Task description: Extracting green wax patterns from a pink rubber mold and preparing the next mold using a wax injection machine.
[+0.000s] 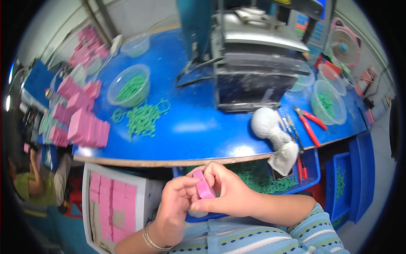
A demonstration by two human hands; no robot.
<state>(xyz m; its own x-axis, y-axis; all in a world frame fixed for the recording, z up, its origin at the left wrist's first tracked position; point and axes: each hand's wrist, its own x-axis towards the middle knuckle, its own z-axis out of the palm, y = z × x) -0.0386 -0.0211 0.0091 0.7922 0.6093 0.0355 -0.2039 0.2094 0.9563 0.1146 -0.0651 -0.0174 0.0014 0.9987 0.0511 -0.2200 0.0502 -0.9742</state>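
Note:
A small pink block, perhaps of rubber, is held between both my hands in front of the table edge. Around its right side are the curled fingers and thumb of my right hand. From the left, the fingertips of my left hand press on the block. Under my hands is a blue tray with tangled green ring-like pieces in it. A white cloth pouch, tied into a ball at its top, hangs over the table edge beyond my right forearm.
Loose green pieces lie near a clear bowl. Pink blocks stack at the left; others fill a white box. A press-like machine stands centrally. Red-handled pliers lie right. Another person sits far left.

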